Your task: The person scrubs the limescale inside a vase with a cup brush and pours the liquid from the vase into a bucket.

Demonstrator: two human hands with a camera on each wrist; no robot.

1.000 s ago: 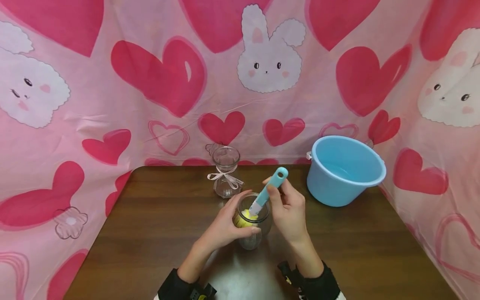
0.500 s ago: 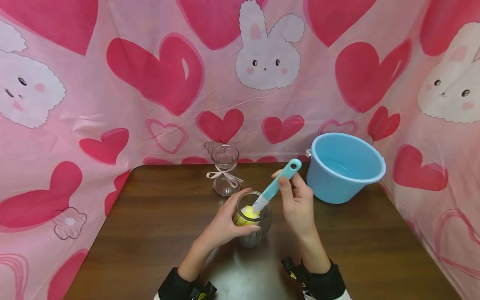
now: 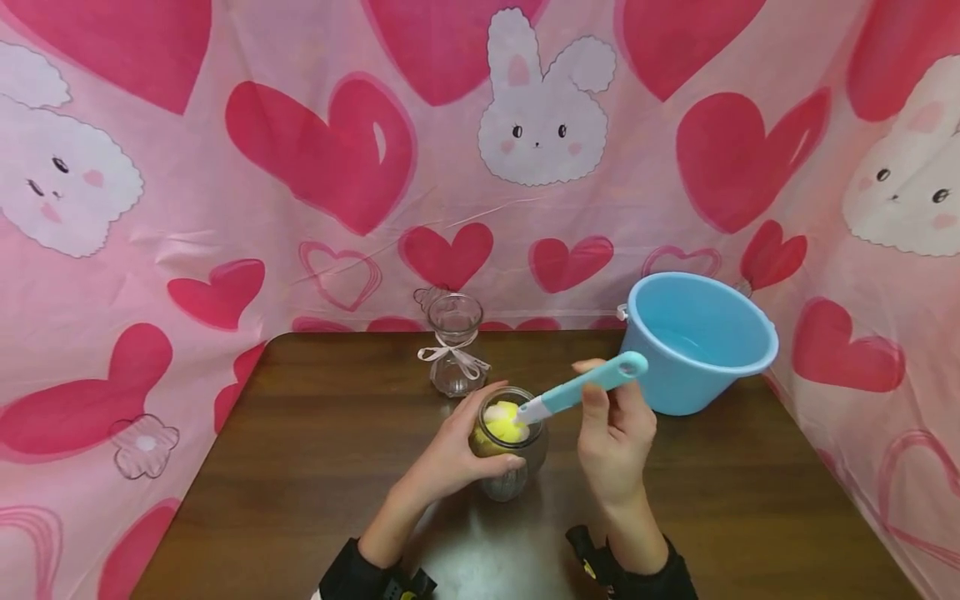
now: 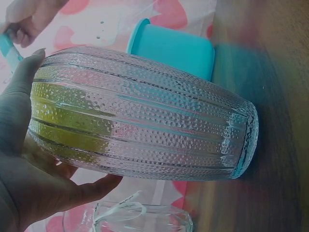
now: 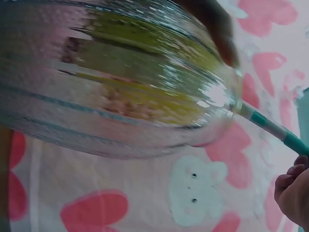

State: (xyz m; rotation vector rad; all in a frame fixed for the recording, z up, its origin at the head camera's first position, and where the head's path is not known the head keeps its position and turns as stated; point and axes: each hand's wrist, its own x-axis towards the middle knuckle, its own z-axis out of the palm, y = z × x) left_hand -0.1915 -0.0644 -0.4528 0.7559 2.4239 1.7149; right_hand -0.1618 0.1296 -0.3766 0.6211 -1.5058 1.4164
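Observation:
My left hand [image 3: 450,454] grips a ribbed, dimpled clear glass vase [image 4: 164,116] near its mouth, thumb on the near side and fingers round the far side. In my right hand [image 3: 617,442] is the turquoise handle of a sponge cleaning brush [image 3: 585,389], pinched between thumb and fingers. The brush leans well to the right. Its yellow and white sponge head [image 3: 506,422] sits in the mouth of the vase, and its yellow colour shows through the upper glass in both wrist views.
Behind the vase stands a second clear glass vase [image 3: 454,379] with a white ribbon bow. A light blue bucket [image 3: 678,375] is at the back right of the dark wooden table [image 3: 322,433]. A pink heart-and-rabbit cloth [image 3: 337,150] hangs behind and at both sides.
My right hand has moved to the right, tipping the brush handle lower toward that side. The sponge head has risen to the vase's mouth. My left hand keeps its hold.

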